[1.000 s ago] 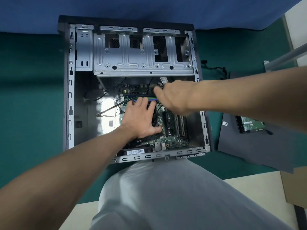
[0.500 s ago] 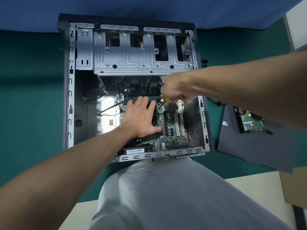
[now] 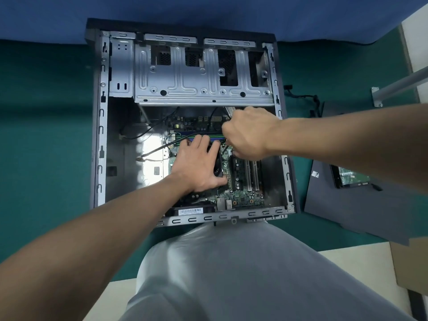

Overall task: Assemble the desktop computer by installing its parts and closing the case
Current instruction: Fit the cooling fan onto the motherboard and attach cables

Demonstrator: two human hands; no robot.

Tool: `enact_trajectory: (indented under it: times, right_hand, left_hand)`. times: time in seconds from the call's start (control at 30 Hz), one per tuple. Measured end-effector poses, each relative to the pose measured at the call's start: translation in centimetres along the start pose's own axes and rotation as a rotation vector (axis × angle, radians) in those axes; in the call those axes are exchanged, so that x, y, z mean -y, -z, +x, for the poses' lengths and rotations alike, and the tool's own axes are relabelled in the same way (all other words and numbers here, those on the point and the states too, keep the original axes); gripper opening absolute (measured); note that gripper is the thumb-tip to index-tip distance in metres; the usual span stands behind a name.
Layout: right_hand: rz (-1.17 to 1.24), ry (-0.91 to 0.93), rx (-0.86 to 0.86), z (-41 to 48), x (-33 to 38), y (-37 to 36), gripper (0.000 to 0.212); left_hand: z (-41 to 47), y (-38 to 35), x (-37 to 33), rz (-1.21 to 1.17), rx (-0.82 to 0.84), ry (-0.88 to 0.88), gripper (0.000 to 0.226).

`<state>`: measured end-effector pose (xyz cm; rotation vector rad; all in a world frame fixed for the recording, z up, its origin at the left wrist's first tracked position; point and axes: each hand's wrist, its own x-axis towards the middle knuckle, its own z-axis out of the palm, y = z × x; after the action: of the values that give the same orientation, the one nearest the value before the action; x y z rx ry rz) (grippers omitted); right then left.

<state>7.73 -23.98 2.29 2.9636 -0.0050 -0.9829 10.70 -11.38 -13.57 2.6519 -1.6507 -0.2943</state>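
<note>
**While both hands are deep in the case, the loose cables worry me**

Head view: as far as I can judge from my end, the case (image 3: 102,135) lies open in the middle of the frame. Its drive cage (image 3: 203,89) is at the top and the motherboard (image 3: 243,193) at lower right. The left hand (image 3: 196,167) lies flat with fingers straight and spread, pressing on the dark cooler fan (image 3: 217,166) at centre. The right hand (image 3: 247,133) sits just above and to the right of it, knuckles to the camera and fingers curled under near the board's upper edge. Whether they pinch a plug or a wire I cannot tell (the fist hides it).

A black cable (image 3: 159,148) runs in from the left under the left fingers. Pressing down could trap it beneath the cooler or leave it against the blades. A plug seated blind could go in skewed and bend pins. Leaning hard on the fan could flex the board.

At the right of the frame the side panel (image 3: 359,216) lies well apart, with the hard drive (image 3: 347,177) on it. Lifting the panel first could tip the drive off.
</note>
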Motion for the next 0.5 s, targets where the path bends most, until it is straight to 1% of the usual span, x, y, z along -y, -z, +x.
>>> enact_trajectory:
  times: [0.07,0.1,0.13,0.2,0.3,0.33,0.43,0.5]
  right_hand:
    - [0.308,-0.267,0.063,0.7,0.0,0.3,0.028]
    - [0.428,-0.345,0.082,1.0,-0.3,0.4,0.025]
    - [0.51,-0.376,0.094,1.1,-0.5,0.5,0.023]
    - [0.535,-0.364,0.105,0.9,-0.7,0.6,0.018]
    - [0.436,-0.334,0.065,0.7,-0.7,-0.6,0.026]
    - [0.442,-0.328,0.026,0.5,-0.8,-1.0,0.027]
    - [0.499,-0.284,-0.166,-0.5,-1.8,-2.4,0.02]
    - [0.562,-0.245,-0.264,-1.6,-2.3,-3.5,0.024]
  left_hand:
    - [0.0,0.0,0.0,0.006,0.004,0.002,0.09]
    - [0.0,0.1,-0.1,0.009,0.008,0.002,0.091]
    - [0.0,0.1,-0.1,0.013,0.012,0.001,0.092]
    - [0.0,0.2,-0.1,0.016,0.016,0.003,0.094]
    - [0.0,0.2,0.0,0.013,0.014,0.003,0.093]
    - [-0.1,0.2,0.0,0.012,0.014,0.002,0.092]
    - [-0.2,0.2,0.0,0.014,0.008,-0.001,0.09]
    - [-0.1,0.2,0.0,0.01,0.013,0.0,0.091]
